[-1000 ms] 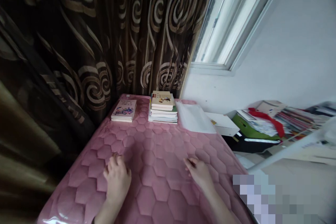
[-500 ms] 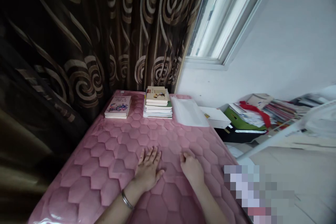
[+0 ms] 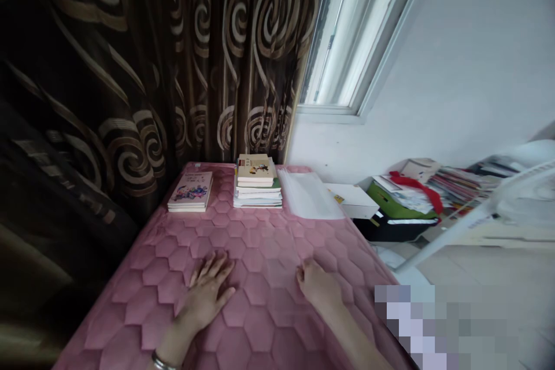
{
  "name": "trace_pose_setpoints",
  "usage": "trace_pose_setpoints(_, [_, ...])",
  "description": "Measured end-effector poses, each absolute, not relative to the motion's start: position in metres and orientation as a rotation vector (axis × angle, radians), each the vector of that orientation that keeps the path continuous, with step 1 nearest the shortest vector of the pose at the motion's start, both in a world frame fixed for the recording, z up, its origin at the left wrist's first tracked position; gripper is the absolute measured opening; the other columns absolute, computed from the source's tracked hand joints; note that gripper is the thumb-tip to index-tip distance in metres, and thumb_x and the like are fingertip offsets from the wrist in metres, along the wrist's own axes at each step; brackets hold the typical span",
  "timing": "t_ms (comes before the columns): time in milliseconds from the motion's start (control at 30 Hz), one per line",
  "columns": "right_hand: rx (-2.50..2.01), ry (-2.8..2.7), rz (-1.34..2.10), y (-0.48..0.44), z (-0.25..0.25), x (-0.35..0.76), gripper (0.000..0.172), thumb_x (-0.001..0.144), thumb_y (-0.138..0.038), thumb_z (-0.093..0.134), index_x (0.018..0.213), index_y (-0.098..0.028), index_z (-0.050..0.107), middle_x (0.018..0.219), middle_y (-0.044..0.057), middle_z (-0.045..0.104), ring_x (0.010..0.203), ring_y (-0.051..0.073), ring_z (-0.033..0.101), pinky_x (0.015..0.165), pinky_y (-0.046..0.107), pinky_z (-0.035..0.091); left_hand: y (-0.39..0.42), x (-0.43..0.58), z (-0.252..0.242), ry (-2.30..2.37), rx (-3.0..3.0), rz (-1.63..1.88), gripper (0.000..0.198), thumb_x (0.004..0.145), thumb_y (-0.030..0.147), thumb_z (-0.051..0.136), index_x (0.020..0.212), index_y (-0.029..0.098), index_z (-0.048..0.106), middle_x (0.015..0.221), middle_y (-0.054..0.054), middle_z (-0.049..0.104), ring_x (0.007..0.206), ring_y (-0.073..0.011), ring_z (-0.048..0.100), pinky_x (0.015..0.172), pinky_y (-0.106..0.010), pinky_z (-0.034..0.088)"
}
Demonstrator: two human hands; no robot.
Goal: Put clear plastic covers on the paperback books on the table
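Note:
My left hand (image 3: 203,295) hovers low over or rests on the pink hexagon-patterned table cover (image 3: 255,341), fingers spread and holding nothing; a silver bracelet circles its wrist. A faint clear plastic sheet (image 3: 280,269) lies between the hands, hard to make out against the cover. At its right edge my right hand (image 3: 319,283) is closed, fingers curled and seemingly pinching that edge. Beyond, at the far end, stand a small pile of books (image 3: 189,192) on the left and a taller stack of books (image 3: 256,182) in the middle. Translucent plastic sleeves (image 3: 310,195) lie right of it.
A dark swirl-patterned curtain (image 3: 208,58) hangs behind and left of the table. A white box (image 3: 353,199) and a green-and-black bin of papers (image 3: 399,208) stand past the right edge. A white fan-like object (image 3: 472,225) reaches in from the right.
My left hand has slid left, away from my right hand, fingers still spread. My right hand stays closed in nearly the same place. The view has shifted slightly.

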State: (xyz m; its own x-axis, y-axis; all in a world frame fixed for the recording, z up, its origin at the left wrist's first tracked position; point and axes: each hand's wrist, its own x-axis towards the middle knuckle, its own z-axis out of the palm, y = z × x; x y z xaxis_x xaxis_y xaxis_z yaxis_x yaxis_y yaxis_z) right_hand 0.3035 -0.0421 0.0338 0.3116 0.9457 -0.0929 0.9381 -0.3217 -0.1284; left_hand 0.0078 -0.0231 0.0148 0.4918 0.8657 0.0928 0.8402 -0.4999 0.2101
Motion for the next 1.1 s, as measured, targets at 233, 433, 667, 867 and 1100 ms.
trace_pose_setpoints(233, [-1.952,-2.03,-0.042,0.066,0.114,0.287,0.028,0.086,-0.025,0.051,0.111,-0.015,0.06,0.116,0.016,0.06,0.108,0.024,0.056,0.093,0.031,0.04,-0.018,0.008,0.007,1.518,2.667,0.435,0.05,0.089,0.05,0.042,0.138,0.038,0.038,0.147,0.0,0.038,0.137,-0.0268,0.03,0.11,-0.051,0.025])
trace_pose_setpoints(433, [-1.98,-2.087,-0.091,0.181,0.127,0.27,0.064,0.083,-0.024,0.058,0.141,-0.015,0.032,0.152,0.013,0.023,0.136,0.027,0.025,0.106,0.037,0.029,-0.019,0.005,0.006,1.487,2.654,0.471,0.05,0.089,0.05,0.041,0.137,0.037,0.04,0.146,0.0,0.04,0.135,-0.0274,0.033,0.108,-0.05,0.03])
trace_pose_setpoints(667, [-1.929,-2.07,-0.163,0.207,0.105,0.27,0.055,0.081,-0.02,0.061,0.133,-0.016,0.043,0.142,0.017,0.042,0.134,0.029,0.03,0.107,0.052,0.018,-0.021,0.005,0.008,1.471,2.661,0.49,0.05,0.09,0.051,0.04,0.138,0.038,0.038,0.146,0.001,0.04,0.134,-0.0268,0.035,0.107,-0.05,0.032])
trace_pose_setpoints(867, [-1.793,-2.024,-0.144,0.195,0.106,0.278,0.018,0.084,-0.015,0.054,0.099,-0.013,0.065,0.112,0.015,0.065,0.114,0.024,0.052,0.107,0.037,0.023,-0.02,0.004,0.007,1.477,2.683,0.468,0.05,0.09,0.052,0.038,0.138,0.038,0.038,0.146,0.002,0.039,0.134,-0.0261,0.034,0.107,-0.049,0.033])
trace_pose_setpoints(1100, [-1.877,-1.596,0.139,0.195,0.112,0.284,0.03,0.088,-0.032,0.05,0.103,-0.009,0.062,0.117,0.021,0.059,0.114,0.029,0.052,0.1,0.038,0.035,-0.02,0.004,0.006,1.479,2.682,0.529,0.048,0.089,0.048,0.043,0.136,0.037,0.041,0.145,0.0,0.042,0.134,-0.0258,0.034,0.107,-0.049,0.032])
